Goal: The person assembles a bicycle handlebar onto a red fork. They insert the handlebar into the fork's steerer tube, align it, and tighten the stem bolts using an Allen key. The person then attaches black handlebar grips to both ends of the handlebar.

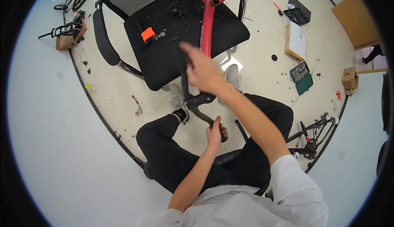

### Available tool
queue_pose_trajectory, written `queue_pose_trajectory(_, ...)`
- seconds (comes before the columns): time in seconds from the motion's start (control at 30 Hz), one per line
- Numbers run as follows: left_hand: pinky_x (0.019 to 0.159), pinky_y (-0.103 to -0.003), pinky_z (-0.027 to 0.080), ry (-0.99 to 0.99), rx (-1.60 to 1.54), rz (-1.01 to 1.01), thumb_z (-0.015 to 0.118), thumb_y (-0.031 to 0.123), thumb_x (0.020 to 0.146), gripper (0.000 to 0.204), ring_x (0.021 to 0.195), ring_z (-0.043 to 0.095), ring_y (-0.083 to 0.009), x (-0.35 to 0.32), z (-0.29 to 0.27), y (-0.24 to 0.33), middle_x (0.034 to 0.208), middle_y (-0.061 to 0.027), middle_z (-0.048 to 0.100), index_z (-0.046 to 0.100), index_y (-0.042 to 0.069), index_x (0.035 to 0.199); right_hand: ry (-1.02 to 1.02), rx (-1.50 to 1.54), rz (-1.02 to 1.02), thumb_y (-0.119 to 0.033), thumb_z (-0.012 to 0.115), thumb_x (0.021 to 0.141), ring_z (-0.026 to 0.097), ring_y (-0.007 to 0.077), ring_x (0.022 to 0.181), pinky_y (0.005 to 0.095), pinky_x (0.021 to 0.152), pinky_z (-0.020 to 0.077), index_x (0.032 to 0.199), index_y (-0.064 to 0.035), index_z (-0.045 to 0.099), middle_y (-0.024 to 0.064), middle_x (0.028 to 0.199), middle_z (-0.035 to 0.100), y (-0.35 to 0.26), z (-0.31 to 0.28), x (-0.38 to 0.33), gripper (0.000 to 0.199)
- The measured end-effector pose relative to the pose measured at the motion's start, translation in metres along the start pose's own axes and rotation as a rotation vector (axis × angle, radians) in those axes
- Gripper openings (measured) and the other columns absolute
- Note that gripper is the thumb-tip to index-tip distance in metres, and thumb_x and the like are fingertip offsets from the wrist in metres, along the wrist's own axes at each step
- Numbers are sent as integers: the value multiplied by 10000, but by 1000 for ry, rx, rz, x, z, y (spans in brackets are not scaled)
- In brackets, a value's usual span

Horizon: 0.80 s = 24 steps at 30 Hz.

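Note:
A black bicycle handlebar (184, 83) with its stem (201, 99) is held over my lap, between my knees. My left hand (215, 133) is closed around the bar's near grip end. At the bar's far end is my right hand (203, 73), smeared by motion. Its index finger reaches forward, and the other fingers are mostly hidden, so I cannot tell if they grip the bar. Just beyond, a red bicycle frame piece (207, 32) lies across the black chair seat (164, 71), partly behind my right hand.
On the seat are an orange piece (147, 33), small washers and dark bike parts (175, 10). A chair armrest (105, 38) stands at left. Right on the floor lie a white-topped box (295, 41), a green case (304, 84) and a black bicycle frame (314, 134). A cardboard box (350, 78) stands beyond.

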<state>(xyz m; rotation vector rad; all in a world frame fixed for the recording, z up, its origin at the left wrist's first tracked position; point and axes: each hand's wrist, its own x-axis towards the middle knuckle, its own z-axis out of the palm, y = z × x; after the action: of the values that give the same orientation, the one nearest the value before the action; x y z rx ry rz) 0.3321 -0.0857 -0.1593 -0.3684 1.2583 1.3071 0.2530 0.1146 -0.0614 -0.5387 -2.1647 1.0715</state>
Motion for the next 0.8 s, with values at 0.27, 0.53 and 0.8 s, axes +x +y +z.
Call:
queue_pose_trajectory(0.27, 999, -377, 474, -325, -519, -176, 543, 517, 983, 539, 1122, 605, -266, 17, 62, -17, 1139, -128, 604, 507, 26, 1205, -370, -494, -94, -101, 735, 706, 688, 273, 737, 380, 585, 554, 1485, -59, 336, 123, 1288, 545, -47, 55, -45, 877)
queue_pose_trajectory(0.53, 947, -334, 479, -508, 828, 293, 605, 265, 988, 474, 1142, 595, -209, -14, 35, 9, 1281, -129, 601, 473, 59, 1393, -665, -298, -238, -6, 652, 756, 670, 267, 769, 381, 610, 537, 1364, -127, 472, 68, 1116, 598, -38, 45, -77, 645)
queue_pose_trajectory(0.8, 839, -344, 514, -405, 1144, 603, 672, 136, 899, 241, 916, 669, -241, -110, 2, 109, 1005, -130, 690, 641, 7, 1100, -756, -252, -360, -228, 540, 890, 675, 263, 836, 392, 625, 535, 1159, -161, 621, 73, 1024, 656, 6, 32, -141, 289)
